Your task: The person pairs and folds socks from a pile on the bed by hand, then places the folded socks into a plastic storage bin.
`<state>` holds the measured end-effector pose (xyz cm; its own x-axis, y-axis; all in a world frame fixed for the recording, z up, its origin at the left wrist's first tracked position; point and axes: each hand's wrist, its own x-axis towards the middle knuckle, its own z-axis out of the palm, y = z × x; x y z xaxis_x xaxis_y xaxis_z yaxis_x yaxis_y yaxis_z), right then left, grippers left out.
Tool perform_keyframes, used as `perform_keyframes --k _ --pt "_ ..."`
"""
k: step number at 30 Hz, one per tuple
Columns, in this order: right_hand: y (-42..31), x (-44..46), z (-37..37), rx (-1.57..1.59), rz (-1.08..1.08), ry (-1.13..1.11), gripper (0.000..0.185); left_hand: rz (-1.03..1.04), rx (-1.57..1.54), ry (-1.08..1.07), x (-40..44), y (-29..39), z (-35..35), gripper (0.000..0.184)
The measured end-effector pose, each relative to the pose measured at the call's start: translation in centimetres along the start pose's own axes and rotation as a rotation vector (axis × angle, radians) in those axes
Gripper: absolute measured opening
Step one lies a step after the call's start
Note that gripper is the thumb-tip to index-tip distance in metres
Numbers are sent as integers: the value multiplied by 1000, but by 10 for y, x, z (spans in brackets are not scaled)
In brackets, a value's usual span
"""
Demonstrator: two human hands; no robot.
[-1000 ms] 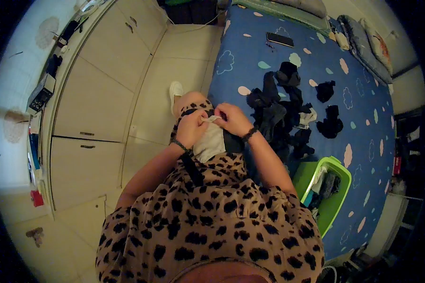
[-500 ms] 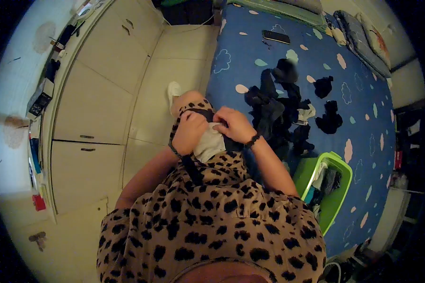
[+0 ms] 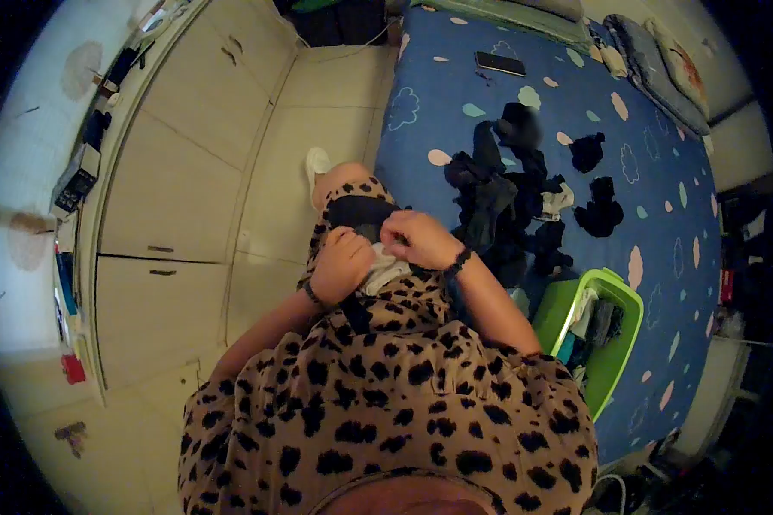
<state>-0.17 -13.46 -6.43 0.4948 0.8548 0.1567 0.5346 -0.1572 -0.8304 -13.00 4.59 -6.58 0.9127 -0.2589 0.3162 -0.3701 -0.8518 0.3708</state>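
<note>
A white cloth item (image 3: pixel 384 271), bunched up, lies on my lap over the leopard-print clothing. My left hand (image 3: pixel 342 264) is closed on its left side, fingers curled. On its upper right, my right hand (image 3: pixel 421 241) pinches the cloth with bent fingers. The cloth's upper edge is partly hidden by both hands. A dark cloth (image 3: pixel 361 211) lies on my thigh just beyond the hands. To the right, a pile of dark socks or small garments (image 3: pixel 496 206) is spread on the blue bed, with a white piece (image 3: pixel 557 202) among them.
A green basket (image 3: pixel 629 322) holding clothes stands on the bed (image 3: pixel 678 378) at the right. Two dark bundles (image 3: pixel 599 210) lie beyond the pile. A phone (image 3: pixel 500 63) rests near the bed's far end. Pale cabinets (image 3: pixel 159 189) line the left side.
The white cloth, spread down my lap before, is now gathered into a shorter bunch. Both hands have moved slightly toward my body, and more of the dark cloth shows beyond them.
</note>
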Motion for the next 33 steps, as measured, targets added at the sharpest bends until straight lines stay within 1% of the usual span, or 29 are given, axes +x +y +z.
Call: perform_keyframes --k 2,3,4,5,7,9,10,11,12,13,14,15,16,17,18,19,20,21,23,24,25,26,27,28,29,30,31,32,33 --pt "-3 -1 2 -73 -197 -77 14 47 -30 6 -3 4 0 17" --pt "-2 -3 8 -78 -189 -72 14 -132 -204 105 -6 4 3 19" --pt "1 -6 17 -82 -263 -110 16 -308 -388 197 -8 6 8 20" --pt "3 -11 20 -98 -325 -141 19 -283 -417 186 -10 8 10 20" --pt "-5 -15 19 53 -291 -233 21 -168 -118 -42 -17 6 5 20" --pt "-21 -17 13 50 -83 -121 24 -52 -106 -25 -10 15 -3 21" --pt "-20 -21 18 41 -58 -101 24 12 -59 2 -12 17 -5 22" --pt "-21 -25 22 -39 -68 -137 24 41 -70 0 -17 16 -5 22" --pt "-22 -26 27 -114 -77 -174 24 -9 -217 -70 -20 11 -5 23" --pt "-24 -28 34 -125 -63 -154 24 -60 -362 -142 -23 8 -2 24" --pt "-26 -32 44 -227 -75 -148 27 -330 -449 -154 -34 11 5 25" --pt "-28 -36 51 -328 -77 -141 30 -302 -461 -173 -36 15 2 25" --pt "-32 -39 54 -343 -37 -115 30 -401 -485 -229 -33 19 -3 25" --pt "-36 -46 56 -380 -70 -30 29 -495 -509 -297 -29 24 -5 25" --pt "-38 -51 56 -412 -98 58 27 -454 -529 -343 -24 23 -6 25" --pt "-41 -56 56 -422 -57 81 27 -314 -382 -343 -23 21 -8 25" --pt "-44 -57 55 -428 -17 4 27 -176 -232 -333 -19 22 -11 25" --pt "-46 -58 58 -429 16 -77 27 -151 -239 -352 -14 27 -14 25" --pt "-49 -59 71 -450 64 -6 27 -250 -397 -442 -6 37 -21 24" --pt "-52 -62 71 -472 90 49 26 -232 -398 -458 -6 40 -23 24" --pt "-45 -60 75 -478 121 57 26 -313 -469 -486 -7 26 -17 24" --pt "-47 -63 74 -475 107 126 25 -403 -521 -510 -7 26 -18 24" --pt "-51 -64 71 -472 92 193 24 -390 -522 -522 -5 24 -19 24" --pt "-53 -66 67 -474 105 202 24 -367 -456 -482 -3 23 -20 24" --pt "-54 -69 62 -462 130 183 22 -345 -392 -439 -1 22 -20 25" --pt "-55 -72 55 -449 153 163 20 -336 -396 -446 4 27 -23 25" --pt "-63 -77 44 -452 161 168 20 -290 -397 -396 13 38 -26 25" --pt "-71 -84 31 -415 226 183 21 -243 -397 -344 22 49 -28 24" --pt "-80 -92 16 -377 293 192 22 -237 -404 -346 33 59 -26 24"
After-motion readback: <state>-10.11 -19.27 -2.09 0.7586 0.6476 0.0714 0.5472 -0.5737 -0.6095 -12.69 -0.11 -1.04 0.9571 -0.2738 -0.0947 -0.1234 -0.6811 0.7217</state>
